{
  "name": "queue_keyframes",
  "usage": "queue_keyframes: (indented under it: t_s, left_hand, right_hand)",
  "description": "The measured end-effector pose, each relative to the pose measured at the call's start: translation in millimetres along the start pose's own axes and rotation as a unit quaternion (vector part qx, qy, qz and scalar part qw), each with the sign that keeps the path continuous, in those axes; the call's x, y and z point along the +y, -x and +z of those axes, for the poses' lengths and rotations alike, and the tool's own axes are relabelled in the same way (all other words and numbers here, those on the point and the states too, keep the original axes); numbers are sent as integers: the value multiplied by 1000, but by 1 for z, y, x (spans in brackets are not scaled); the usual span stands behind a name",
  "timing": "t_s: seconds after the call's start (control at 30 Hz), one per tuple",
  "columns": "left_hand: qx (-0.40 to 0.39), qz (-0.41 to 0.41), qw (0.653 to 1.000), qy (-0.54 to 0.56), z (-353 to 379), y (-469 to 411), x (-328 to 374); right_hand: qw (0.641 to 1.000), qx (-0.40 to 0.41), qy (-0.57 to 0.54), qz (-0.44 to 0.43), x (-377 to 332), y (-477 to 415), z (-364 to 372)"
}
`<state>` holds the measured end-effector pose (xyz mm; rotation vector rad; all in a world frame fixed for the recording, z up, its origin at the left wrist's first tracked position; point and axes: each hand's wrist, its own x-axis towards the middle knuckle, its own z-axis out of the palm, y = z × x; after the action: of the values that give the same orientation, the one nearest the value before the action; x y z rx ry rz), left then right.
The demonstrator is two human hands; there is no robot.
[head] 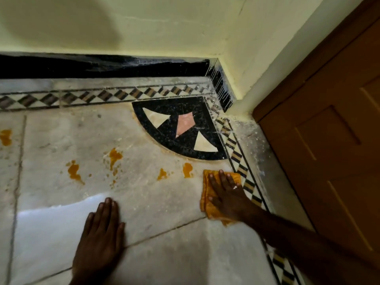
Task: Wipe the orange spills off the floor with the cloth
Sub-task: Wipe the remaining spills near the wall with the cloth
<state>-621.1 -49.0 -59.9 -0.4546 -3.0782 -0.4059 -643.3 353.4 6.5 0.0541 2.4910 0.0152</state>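
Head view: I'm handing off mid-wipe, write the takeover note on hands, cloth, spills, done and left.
Right hand: flat, pressing the orange cloth on the floor beside the patterned border strip.
Left hand: empty, palm flat on the marble floor, bracing.
Done: no spill visibly cleared.
Left: five orange spills, nearest just left of the cloth, then, and one at the left edge.

Single head view, steeply down, close over floor (156, 202) corner.
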Motion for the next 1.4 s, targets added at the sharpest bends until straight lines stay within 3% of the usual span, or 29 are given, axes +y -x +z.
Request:
queue_keyframes:
  t_s: [0.33, 0.53, 0.73, 0.9, 1.1, 1.2, 1.4]
  left_hand:
    - [-38, -12, 999, -6, -1, 2, 1]
    - [-60, 2, 998, -8, -8, -3, 8]
    - [-90, -26, 996, -2, -16, -1, 8]
    - [-140, -52, 988, 29, -25, -4, 15]
    - [-231, -80, 970, 6, -38, -8, 37]
    - [-269, -69, 960, 28, -48, -12, 55]
    - [-283, -62, 941, 174, -75, -19, 82]
  right_hand:
    - [998, 51, -16, 39, -27, 7, 12]
    - [995, 85, -30, -43, -70, 21, 25]
    - [989, 0, -12, -150, -120, 38, 13]
    - [992, 23, 28, -123, -106, 68, 15]
    - [991, -20, 64, -113, -103, 85, 27]
    - [994, -8, 16, -112, -105, 82, 8]
    - [967, 58, -229, -97, -101, 88, -43]
